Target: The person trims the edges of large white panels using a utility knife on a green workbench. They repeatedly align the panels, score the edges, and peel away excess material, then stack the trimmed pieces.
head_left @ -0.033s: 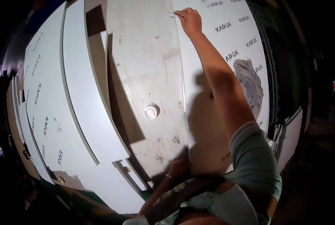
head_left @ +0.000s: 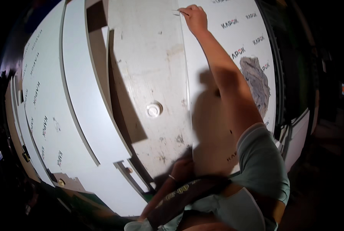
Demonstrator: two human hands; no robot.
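One scuffed panel (head_left: 149, 69) and, to its right, one printed panel (head_left: 235, 36) are shifting slightly in view; the right hand (head_left: 195, 19) is staying at their far edges, fingers pinched on a thin two-pronged tool (head_left: 183, 13), work apparently continuing there; near, the left hand (head_left: 182, 169) is lying shadowed, hold unclear.

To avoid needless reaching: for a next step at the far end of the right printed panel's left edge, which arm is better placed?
Probably the right: the right grip is there, pinching a slender tool by the right printed panel, while the left grip is shadowed at the near end.
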